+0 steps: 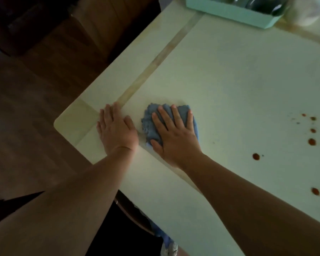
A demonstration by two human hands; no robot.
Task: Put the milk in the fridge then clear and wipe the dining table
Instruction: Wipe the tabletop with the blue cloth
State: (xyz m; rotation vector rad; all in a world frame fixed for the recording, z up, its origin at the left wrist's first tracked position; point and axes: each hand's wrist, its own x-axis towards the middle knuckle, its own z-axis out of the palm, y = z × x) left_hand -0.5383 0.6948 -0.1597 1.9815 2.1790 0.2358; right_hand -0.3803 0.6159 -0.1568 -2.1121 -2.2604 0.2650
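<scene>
— Fingers (pixel 174 115) of the right hand (pixel 175 133) are spread flat on what?
— A crumpled blue cloth (pixel 151 124), near the table (pixel 229 80) corner; the left hand (pixel 116 128) is laid flat beside it.

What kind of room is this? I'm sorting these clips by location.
Most likely a home dining area. A pale table with red sauce-like spots is wiped with a blue cloth under the right hand; a mint tray of glassware sits at its far edge, above wood flooring.
</scene>
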